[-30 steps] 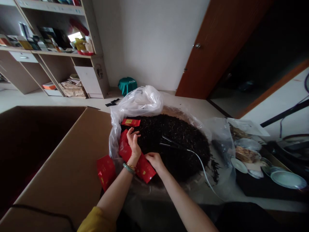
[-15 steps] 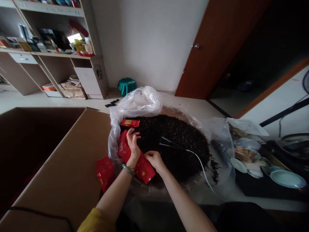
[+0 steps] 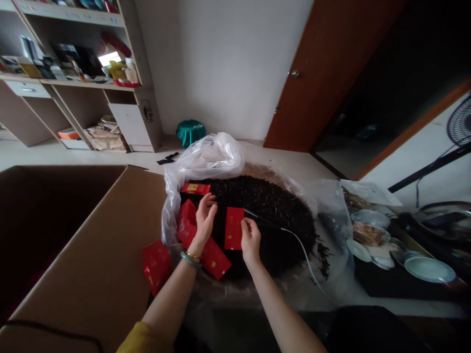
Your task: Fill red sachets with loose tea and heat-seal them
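A heap of dark loose tea leaves lies in a clear plastic bag. My right hand pinches a small red packet and holds it upright over the leaves. My left hand, with a green bangle at the wrist, hovers over a row of red packets at the heap's left edge, fingers spread and empty. One red packet rests on the leaves farther back. Another red packet lies against the cardboard flap.
A large open cardboard box fills the left. A black tool with a white cable lies on the leaves. Plates and bowls crowd the right. Shelves and a brown door stand behind.
My right hand has lifted one red packet from the row and raised it upright over the leaves. My left hand has opened and shifted slightly up.
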`<state>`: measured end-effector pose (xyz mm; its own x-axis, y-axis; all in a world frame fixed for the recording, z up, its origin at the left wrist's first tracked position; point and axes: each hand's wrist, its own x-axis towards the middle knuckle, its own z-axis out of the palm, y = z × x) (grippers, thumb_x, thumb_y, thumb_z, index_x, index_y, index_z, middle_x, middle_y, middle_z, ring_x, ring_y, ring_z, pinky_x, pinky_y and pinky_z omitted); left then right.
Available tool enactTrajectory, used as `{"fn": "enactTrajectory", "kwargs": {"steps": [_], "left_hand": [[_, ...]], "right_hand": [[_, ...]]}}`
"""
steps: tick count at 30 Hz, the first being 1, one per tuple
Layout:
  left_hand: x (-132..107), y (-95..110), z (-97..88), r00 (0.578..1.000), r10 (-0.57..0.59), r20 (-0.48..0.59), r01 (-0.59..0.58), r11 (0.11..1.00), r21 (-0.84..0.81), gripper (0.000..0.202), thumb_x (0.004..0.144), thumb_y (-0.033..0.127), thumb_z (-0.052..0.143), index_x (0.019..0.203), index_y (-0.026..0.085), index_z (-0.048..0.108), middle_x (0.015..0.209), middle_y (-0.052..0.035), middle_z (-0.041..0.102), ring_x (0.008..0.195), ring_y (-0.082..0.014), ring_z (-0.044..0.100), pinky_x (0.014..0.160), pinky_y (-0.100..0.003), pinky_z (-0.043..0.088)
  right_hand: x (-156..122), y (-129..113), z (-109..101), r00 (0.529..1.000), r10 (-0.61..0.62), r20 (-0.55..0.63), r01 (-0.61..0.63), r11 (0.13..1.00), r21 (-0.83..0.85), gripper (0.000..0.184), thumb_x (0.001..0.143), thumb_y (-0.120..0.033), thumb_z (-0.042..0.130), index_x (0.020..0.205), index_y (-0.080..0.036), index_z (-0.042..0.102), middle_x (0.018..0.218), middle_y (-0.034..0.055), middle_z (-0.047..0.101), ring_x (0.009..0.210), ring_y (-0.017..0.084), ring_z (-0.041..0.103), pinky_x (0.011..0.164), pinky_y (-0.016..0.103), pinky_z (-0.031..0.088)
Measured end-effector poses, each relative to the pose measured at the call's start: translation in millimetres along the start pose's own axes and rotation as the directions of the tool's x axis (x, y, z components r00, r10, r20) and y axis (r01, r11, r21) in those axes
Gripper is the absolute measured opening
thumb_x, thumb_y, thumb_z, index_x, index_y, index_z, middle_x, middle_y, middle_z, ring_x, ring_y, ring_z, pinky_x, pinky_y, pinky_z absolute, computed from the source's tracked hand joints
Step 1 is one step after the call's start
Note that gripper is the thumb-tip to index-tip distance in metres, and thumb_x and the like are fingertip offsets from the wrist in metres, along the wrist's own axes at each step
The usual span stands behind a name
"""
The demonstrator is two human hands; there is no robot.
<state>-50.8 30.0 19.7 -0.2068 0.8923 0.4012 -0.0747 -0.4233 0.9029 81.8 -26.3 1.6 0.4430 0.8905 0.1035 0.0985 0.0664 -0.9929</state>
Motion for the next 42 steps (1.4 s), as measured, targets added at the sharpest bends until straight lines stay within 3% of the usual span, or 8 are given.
{"fn": "enactTrajectory", "kwargs": {"steps": [4, 7, 10, 13, 19, 23, 32, 42], "left_hand": [[-7.3, 0.7, 7.1, 0.867, -0.207, 0.453, 0.143, 0.975, 0.172, 0.038, 0.074, 0.048, 0.063, 0.083, 0.011, 0.068, 0.069, -0.0037, 0.065, 0.059, -0.0135, 0.055, 0.053, -0.023, 0.044], [-10.7, -2.8, 9.1, 0.849, -0.242, 0.469, 0.105, 0.948, 0.299, 0.043, 0.077, 0.052, 0.058, 0.067, 0.010, 0.066, 0.056, -0.0013, 0.060, 0.050, -0.0099, 0.046, 0.045, -0.020, 0.036], [-9.5, -4.5, 7.9, 0.855, -0.214, 0.473, 0.056, 0.943, 0.327, 0.043, 0.077, 0.051, 0.057, 0.063, 0.011, 0.062, 0.054, 0.0011, 0.056, 0.050, -0.0078, 0.040, 0.045, -0.019, 0.032], [-7.3, -5.2, 6.7, 0.860, -0.216, 0.463, 0.056, 0.941, 0.334, 0.045, 0.077, 0.051, 0.056, 0.057, 0.011, 0.055, 0.050, 0.0037, 0.048, 0.049, -0.0062, 0.034, 0.044, -0.018, 0.028], [-8.0, -9.9, 7.4, 0.869, -0.224, 0.441, 0.077, 0.942, 0.326, 0.046, 0.077, 0.053, 0.054, 0.053, 0.013, 0.048, 0.048, 0.0058, 0.037, 0.049, -0.0056, 0.028, 0.042, -0.018, 0.023], [-9.0, -10.3, 7.3, 0.871, -0.205, 0.446, 0.045, 0.938, 0.343, 0.045, 0.078, 0.050, 0.054, 0.054, 0.012, 0.049, 0.049, 0.0052, 0.039, 0.050, -0.0059, 0.029, 0.043, -0.018, 0.023], [-9.6, -6.7, 7.4, 0.860, -0.171, 0.481, -0.016, 0.933, 0.361, 0.035, 0.079, 0.042, 0.053, 0.065, 0.012, 0.064, 0.052, 0.0016, 0.052, 0.053, -0.0103, 0.041, 0.050, -0.020, 0.033], [-9.5, -8.6, 7.8, 0.860, -0.179, 0.478, -0.018, 0.926, 0.377, 0.039, 0.078, 0.043, 0.053, 0.059, 0.011, 0.059, 0.051, 0.0040, 0.044, 0.051, -0.0073, 0.035, 0.047, -0.019, 0.028]], "right_hand": [[1.7, 0.2, 0.3, 0.992, -0.124, -0.007, 0.123, 0.989, -0.084, 0.032, 0.086, -0.043, 0.046, 0.096, -0.015, 0.058, 0.090, 0.0109, 0.067, 0.082, 0.021, 0.062, 0.075, 0.034, 0.051], [10.1, -3.9, -4.2, 0.903, -0.430, 0.013, 0.419, 0.873, -0.249, 0.033, 0.088, -0.030, 0.044, 0.115, -0.014, 0.056, 0.107, 0.0147, 0.064, 0.094, 0.023, 0.060, 0.081, 0.039, 0.051], [21.9, -12.6, -11.6, 0.690, -0.686, 0.230, 0.708, 0.575, -0.410, 0.041, 0.089, -0.016, 0.042, 0.128, -0.019, 0.052, 0.124, 0.0128, 0.059, 0.114, 0.025, 0.051, 0.096, 0.044, 0.045], [30.7, -18.5, -17.5, 0.546, -0.728, 0.416, 0.819, 0.357, -0.450, 0.045, 0.091, -0.010, 0.040, 0.133, -0.024, 0.051, 0.124, 0.0074, 0.061, 0.118, 0.024, 0.047, 0.100, 0.044, 0.043], [35.6, -12.8, -23.8, 0.442, -0.735, 0.514, 0.875, 0.228, -0.426, 0.045, 0.092, -0.013, 0.042, 0.136, -0.024, 0.047, 0.124, 0.0068, 0.062, 0.117, 0.023, 0.051, 0.098, 0.042, 0.046], [35.6, -14.2, -24.5, 0.427, -0.737, 0.523, 0.883, 0.215, -0.418, 0.043, 0.092, -0.013, 0.041, 0.134, -0.021, 0.050, 0.124, 0.0096, 0.061, 0.114, 0.023, 0.053, 0.097, 0.041, 0.047], [26.9, -25.3, -18.8, 0.504, -0.731, 0.460, 0.859, 0.369, -0.354, 0.031, 0.090, -0.012, 0.042, 0.114, -0.019, 0.059, 0.100, 0.0093, 0.063, 0.102, 0.022, 0.054, 0.092, 0.044, 0.049], [24.6, -29.0, -19.7, 0.488, -0.741, 0.462, 0.855, 0.299, -0.424, 0.025, 0.088, -0.013, 0.044, 0.103, -0.018, 0.064, 0.096, 0.0105, 0.059, 0.098, 0.023, 0.053, 0.088, 0.042, 0.049]]}}
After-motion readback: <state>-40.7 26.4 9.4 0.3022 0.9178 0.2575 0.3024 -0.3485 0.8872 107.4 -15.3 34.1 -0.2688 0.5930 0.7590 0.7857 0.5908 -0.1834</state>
